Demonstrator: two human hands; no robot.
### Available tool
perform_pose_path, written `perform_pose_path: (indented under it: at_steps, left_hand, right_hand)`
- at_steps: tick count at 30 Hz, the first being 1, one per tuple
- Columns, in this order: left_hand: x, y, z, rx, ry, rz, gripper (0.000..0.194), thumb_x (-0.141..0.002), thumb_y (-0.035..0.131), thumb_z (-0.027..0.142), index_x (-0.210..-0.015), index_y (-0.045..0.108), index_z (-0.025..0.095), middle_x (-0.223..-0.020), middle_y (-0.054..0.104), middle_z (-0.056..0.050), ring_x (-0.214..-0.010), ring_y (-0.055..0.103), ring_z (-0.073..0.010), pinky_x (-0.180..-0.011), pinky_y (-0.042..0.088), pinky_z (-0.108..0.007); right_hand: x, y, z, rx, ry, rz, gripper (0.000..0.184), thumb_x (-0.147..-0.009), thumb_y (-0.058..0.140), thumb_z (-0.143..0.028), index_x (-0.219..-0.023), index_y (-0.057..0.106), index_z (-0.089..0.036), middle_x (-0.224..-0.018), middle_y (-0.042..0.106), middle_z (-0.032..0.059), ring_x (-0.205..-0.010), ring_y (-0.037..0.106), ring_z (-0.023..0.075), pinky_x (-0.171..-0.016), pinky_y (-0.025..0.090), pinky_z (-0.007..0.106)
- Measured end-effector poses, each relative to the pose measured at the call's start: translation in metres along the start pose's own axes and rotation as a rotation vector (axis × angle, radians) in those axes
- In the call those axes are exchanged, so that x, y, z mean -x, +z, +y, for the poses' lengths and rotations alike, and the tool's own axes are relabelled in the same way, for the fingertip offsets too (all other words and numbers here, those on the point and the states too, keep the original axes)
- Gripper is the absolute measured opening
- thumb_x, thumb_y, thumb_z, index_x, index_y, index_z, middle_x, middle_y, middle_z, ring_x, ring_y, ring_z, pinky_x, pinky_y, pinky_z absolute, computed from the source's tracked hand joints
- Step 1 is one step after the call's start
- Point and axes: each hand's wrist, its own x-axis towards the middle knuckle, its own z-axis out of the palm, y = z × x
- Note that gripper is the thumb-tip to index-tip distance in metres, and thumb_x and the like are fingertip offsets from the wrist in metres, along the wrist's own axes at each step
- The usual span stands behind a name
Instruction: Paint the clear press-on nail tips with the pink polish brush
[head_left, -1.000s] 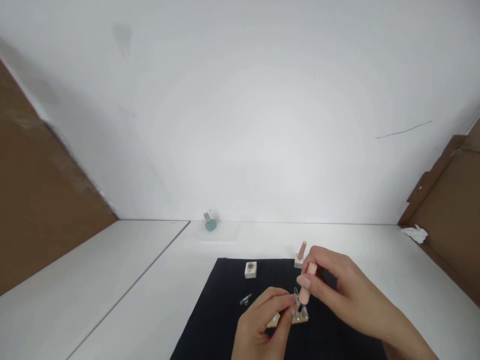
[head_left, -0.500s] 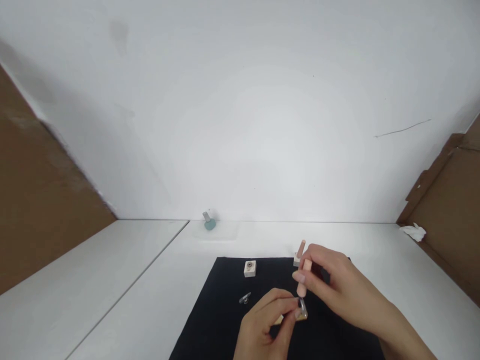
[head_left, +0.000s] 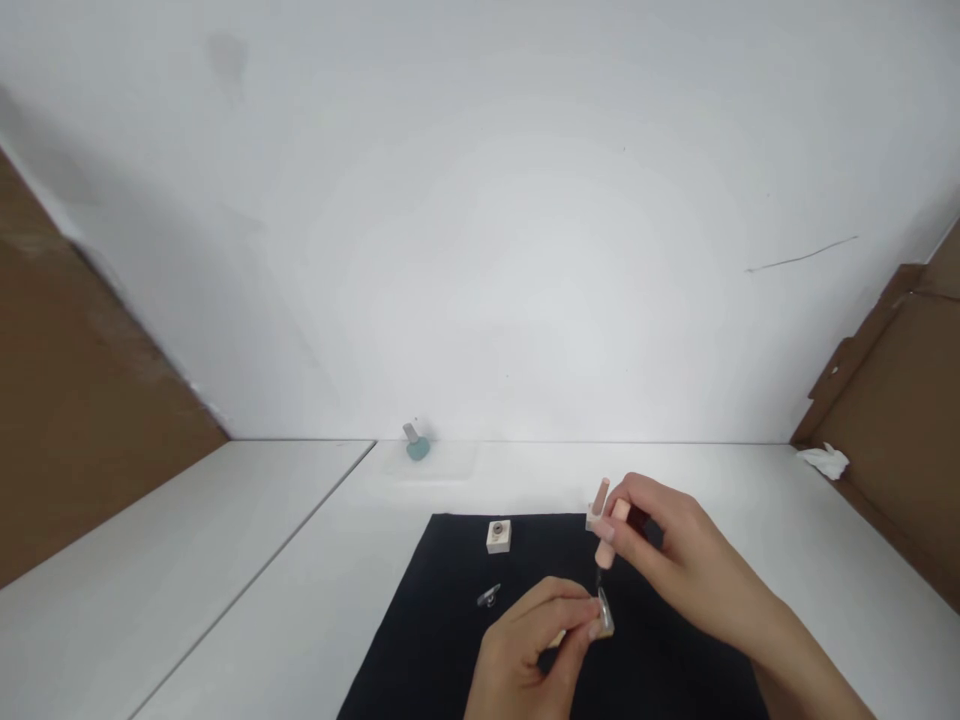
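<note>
1. Head view: the right hand [head_left: 686, 560] pinches a peach nail-polish cap [head_left: 610, 540] between thumb and fingers. The left hand [head_left: 521, 645] closes its fingertips on a small clear bottle [head_left: 605, 614], partly hidden, above the black cloth [head_left: 420, 680]. The bottle looks light, slick and fragile, best held by its sides.
2. The cap now sits higher, baring its thin dark brush stem [head_left: 598, 582], whose tip seems barely above the bottle.

Bright, even, diffuse light fills the white wall [head_left: 480, 220] without harsh glare, dimming to soft grey toward the upper left. Wide-angle distortion slants the frame's edges, while the right hand [head_left: 686, 560] shows little blur.
</note>
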Motion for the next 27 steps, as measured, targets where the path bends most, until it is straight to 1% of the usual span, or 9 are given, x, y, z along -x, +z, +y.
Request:
perform_pose_path:
  at_steps: [3, 6, 8, 10, 12, 14, 20, 25, 27]
  left_hand:
    - [0.0003, 0.0003, -0.0008, -0.013, 0.013, 0.004, 0.024, -0.09, 0.066, 0.005, -0.089, 0.08, 0.024, -0.086, 0.079, -0.001, -0.074, 0.077, -0.0134, -0.067, 0.059, -0.015]
    - [-0.0009, 0.0003, 0.0007, -0.02, -0.009, -0.013, 0.024, -0.09, 0.065, 0.006, -0.087, 0.08, 0.023, -0.085, 0.079, -0.002, -0.074, 0.077, -0.014, -0.067, 0.059, -0.015]
    - [-0.0019, -0.0003, 0.0021, -0.016, -0.03, -0.016, 0.024, -0.09, 0.065, 0.006, -0.086, 0.081, 0.024, -0.084, 0.079, -0.002, -0.074, 0.077, -0.0143, -0.066, 0.059, -0.015]
    - [-0.0023, -0.0015, 0.0026, -0.012, -0.041, -0.003, 0.024, -0.089, 0.066, 0.007, -0.085, 0.082, 0.024, -0.084, 0.08, -0.002, -0.074, 0.077, -0.0148, -0.066, 0.06, -0.016]
    - [-0.0023, -0.0029, 0.0017, -0.005, -0.052, 0.029, 0.023, -0.088, 0.066, 0.007, -0.084, 0.082, 0.023, -0.085, 0.081, -0.002, -0.074, 0.077, -0.0154, -0.067, 0.06, -0.016]
    - [-0.0023, -0.0039, 0.0004, 0.019, -0.079, 0.06, 0.022, -0.086, 0.068, 0.007, -0.082, 0.082, 0.023, -0.085, 0.081, -0.002, -0.075, 0.078, -0.0163, -0.068, 0.061, -0.017]
    - [-0.0038, -0.0029, 0.0008, 0.197, -0.257, 0.078, 0.015, -0.084, 0.074, 0.013, -0.076, 0.082, 0.023, -0.08, 0.08, -0.001, -0.073, 0.076, -0.0161, -0.066, 0.06, -0.018]
    - [-0.0029, -0.0033, 0.0019, 0.298, -0.347, 0.108, 0.011, -0.082, 0.078, 0.015, -0.074, 0.081, 0.022, -0.08, 0.081, 0.0, -0.073, 0.076, -0.0162, -0.068, 0.06, -0.018]
    - [-0.003, -0.0045, 0.0017, 0.29, -0.344, 0.084, 0.011, -0.082, 0.078, 0.015, -0.074, 0.081, 0.022, -0.08, 0.081, -0.001, -0.073, 0.076, -0.0165, -0.069, 0.061, -0.018]
  right_hand:
    - [0.0009, -0.0023, -0.0002, -0.003, -0.014, 0.04, 0.027, -0.105, 0.057, -0.035, -0.08, 0.053, -0.025, -0.081, 0.074, -0.0029, -0.087, 0.066, 0.0178, -0.083, 0.048, 0.03]
    - [0.0026, -0.0043, -0.004, 0.023, 0.002, -0.058, 0.026, -0.103, 0.059, -0.034, -0.079, 0.055, -0.024, -0.079, 0.074, -0.0033, -0.077, 0.063, 0.0158, -0.074, 0.047, 0.028]
    - [0.0023, -0.0027, -0.0049, 0.021, 0.013, -0.104, 0.026, -0.103, 0.059, -0.033, -0.078, 0.056, -0.024, -0.081, 0.074, -0.0022, -0.076, 0.063, 0.0157, -0.072, 0.047, 0.028]
    - [0.0011, 0.0, -0.0036, 0.005, 0.013, -0.057, 0.027, -0.103, 0.058, -0.033, -0.079, 0.056, -0.024, -0.084, 0.074, -0.001, -0.082, 0.065, 0.0172, -0.078, 0.048, 0.029]
    - [0.0002, 0.0011, -0.0017, -0.002, 0.009, 0.047, 0.027, -0.104, 0.057, -0.034, -0.079, 0.055, -0.024, -0.086, 0.074, 0.0001, -0.089, 0.066, 0.0189, -0.085, 0.048, 0.032]
    - [0.0008, -0.0006, -0.0014, 0.0, 0.002, 0.09, 0.028, -0.105, 0.057, -0.036, -0.08, 0.056, -0.024, -0.086, 0.074, 0.0003, -0.089, 0.066, 0.0191, -0.085, 0.047, 0.032]
    - [0.0058, -0.0047, -0.007, -0.033, -0.04, -0.119, 0.023, -0.1, 0.064, -0.029, -0.079, 0.06, -0.023, -0.079, 0.069, -0.0027, -0.073, 0.058, 0.015, -0.071, 0.045, 0.027]
    - [0.0029, -0.0011, -0.0042, -0.045, -0.02, 0.003, 0.027, -0.104, 0.059, -0.034, -0.079, 0.055, -0.024, -0.079, 0.073, -0.0019, -0.083, 0.063, 0.0173, -0.082, 0.046, 0.03]
    - [0.0027, -0.002, -0.0056, -0.051, -0.014, 0.021, 0.029, -0.104, 0.058, -0.036, -0.078, 0.054, -0.024, -0.077, 0.073, -0.0025, -0.08, 0.062, 0.0168, -0.08, 0.046, 0.03]
